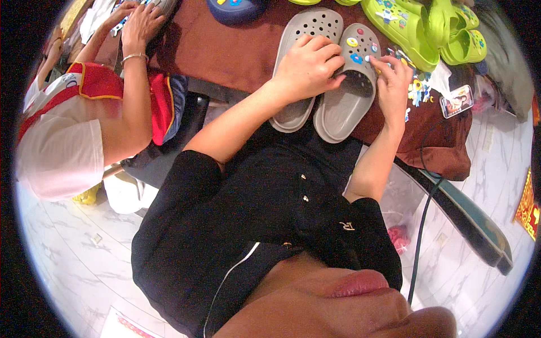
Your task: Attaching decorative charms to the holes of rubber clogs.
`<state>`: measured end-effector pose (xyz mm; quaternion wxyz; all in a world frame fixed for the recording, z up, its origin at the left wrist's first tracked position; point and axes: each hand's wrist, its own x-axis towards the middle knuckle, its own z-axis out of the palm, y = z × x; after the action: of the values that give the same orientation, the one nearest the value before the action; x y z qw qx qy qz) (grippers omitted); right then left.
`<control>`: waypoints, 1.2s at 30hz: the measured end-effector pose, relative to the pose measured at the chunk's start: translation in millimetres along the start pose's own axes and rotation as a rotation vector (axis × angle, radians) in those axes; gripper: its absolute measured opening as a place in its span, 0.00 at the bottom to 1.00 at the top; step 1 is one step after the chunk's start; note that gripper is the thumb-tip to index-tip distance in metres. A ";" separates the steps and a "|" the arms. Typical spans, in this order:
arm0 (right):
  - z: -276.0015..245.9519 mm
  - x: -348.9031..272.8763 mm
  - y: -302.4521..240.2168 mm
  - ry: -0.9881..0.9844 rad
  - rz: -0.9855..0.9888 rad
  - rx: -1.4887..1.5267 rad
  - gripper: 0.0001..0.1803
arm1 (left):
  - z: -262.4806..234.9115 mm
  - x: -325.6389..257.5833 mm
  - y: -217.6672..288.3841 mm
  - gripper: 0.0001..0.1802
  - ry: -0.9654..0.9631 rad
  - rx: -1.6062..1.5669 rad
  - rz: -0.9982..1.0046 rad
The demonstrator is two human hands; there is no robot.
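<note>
A pair of grey clogs lies side by side on a brown cloth in front of me, with round holes in the toes. My left hand (311,69) reaches across the left clog (295,115), its fingers curled at the inner edge of the right clog's upper. Several charms sit on the right clog (338,121), among them a blue flower charm (356,58) and a yellow ring-shaped charm (352,41). My right hand (393,84) pinches a small whitish charm (367,58) against the outer side of that clog's toe.
Loose charms (418,90) lie right of my right hand, near a lit phone (456,102). Lime-green clogs (408,34) and a navy clog (236,10) stand farther back on the brown cloth (225,62). At left, another person's hands (143,25) work on a grey shoe.
</note>
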<state>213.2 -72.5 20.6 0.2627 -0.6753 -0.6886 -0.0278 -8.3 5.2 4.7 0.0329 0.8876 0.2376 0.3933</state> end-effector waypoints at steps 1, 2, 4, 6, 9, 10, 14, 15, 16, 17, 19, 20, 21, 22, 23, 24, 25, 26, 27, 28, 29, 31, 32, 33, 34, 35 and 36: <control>-0.6 -0.5 -1.4 -0.002 0.001 -0.001 0.22 | -0.8 -0.2 0.2 0.15 -0.001 0.002 0.003; -0.9 -0.7 -3.9 -0.008 -0.012 -0.022 0.23 | -0.8 0.1 0.1 0.15 0.000 -0.001 0.003; -1.8 -1.0 -5.2 -0.017 -0.039 -0.045 0.25 | -0.5 0.1 0.0 0.15 -0.029 0.004 0.009; -4.3 0.3 -8.1 -0.037 -0.037 -0.050 0.24 | -0.5 1.3 0.8 0.14 -0.033 0.002 0.016; -4.8 1.0 -7.0 -0.071 -0.053 -0.073 0.22 | -1.8 2.2 1.4 0.14 -0.046 0.004 0.026; -4.7 1.1 -6.1 -0.086 -0.071 -0.090 0.20 | -1.9 2.1 1.4 0.13 -0.055 0.008 0.029; -8.0 5.6 -10.6 -0.126 -0.060 -0.076 0.19 | -1.1 1.1 0.0 0.13 -0.042 0.007 0.022; -7.5 7.2 -11.2 -0.114 -0.068 -0.082 0.19 | -1.2 0.7 -0.5 0.12 -0.040 -0.001 0.015; -7.1 8.1 -11.8 -0.102 -0.076 -0.087 0.19 | -1.4 0.3 -0.9 0.12 -0.038 -0.009 0.008; -6.3 8.5 -9.9 -0.099 -0.078 -0.088 0.19 | -1.2 0.5 -1.5 0.12 -0.035 -0.008 0.010; -1.1 4.4 -3.6 0.022 -0.045 -0.011 0.19 | -1.0 0.0 -1.0 0.12 -0.020 -0.012 0.008; 1.9 -1.0 -2.4 0.129 0.032 0.051 0.19 | 1.4 0.4 -0.7 0.12 -0.017 -0.012 0.013; 6.9 -7.9 -2.1 0.236 0.106 0.119 0.19 | 1.7 0.3 -0.1 0.12 -0.008 -0.021 0.009; 15.9 -16.9 5.4 0.395 0.150 0.191 0.17 | 1.9 1.1 0.0 0.13 0.000 -0.030 0.005; 17.2 -26.5 8.2 0.444 0.210 0.173 0.14 | 1.3 2.1 0.0 0.13 -0.001 -0.027 0.008; 18.4 -35.3 7.1 0.485 0.303 0.191 0.14 | 1.3 2.1 0.3 0.13 0.000 -0.033 0.006; 18.9 -44.0 6.1 0.527 0.396 0.207 0.14 | 1.2 2.0 0.6 0.13 0.002 -0.039 0.005; 19.6 -53.0 5.3 0.532 0.401 0.206 0.14 | 0.6 2.7 0.8 0.13 -0.001 -0.041 0.012; 21.6 -61.6 3.8 0.541 0.424 0.158 0.14 | -0.6 2.3 0.3 0.13 -0.004 -0.033 0.004; 22.4 -69.8 2.5 0.549 0.447 0.110 0.14 | -1.3 2.2 -0.5 0.13 -0.006 -0.025 -0.003; 20.2 -77.8 2.0 0.551 0.451 0.108 0.14 | 0.1 1.7 -0.7 0.13 -0.009 -0.028 0.000; 13.9 -93.7 4.2 0.510 0.354 -0.146 0.14 | 2.4 -0.1 -1.8 0.13 0.001 -0.033 -0.013; 7.8 -101.4 8.4 0.481 0.378 -0.210 0.16 | 2.3 0.9 -1.3 0.13 0.000 -0.035 -0.011; 3.3 -106.1 13.7 0.482 0.379 -0.211 0.16 | 1.8 1.8 -1.2 0.12 0.001 -0.036 -0.012; 0.0 -109.9 18.4 0.452 0.453 -0.262 0.18 | 1.3 2.4 -1.4 0.12 0.002 -0.035 -0.014; -6.2 -112.5 23.2 0.425 0.528 -0.317 0.21 | 1.2 3.8 -0.4 0.12 0.003 -0.039 -0.010; -5.4 -117.2 33.7 0.421 0.533 -0.325 0.25 | 1.8 4.0 -0.5 0.12 0.002 -0.038 -0.012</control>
<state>241.0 -179.0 -32.2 0.2858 -0.8432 -0.4062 -0.2056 -4.9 7.6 6.1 0.0517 0.8851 0.2353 0.3982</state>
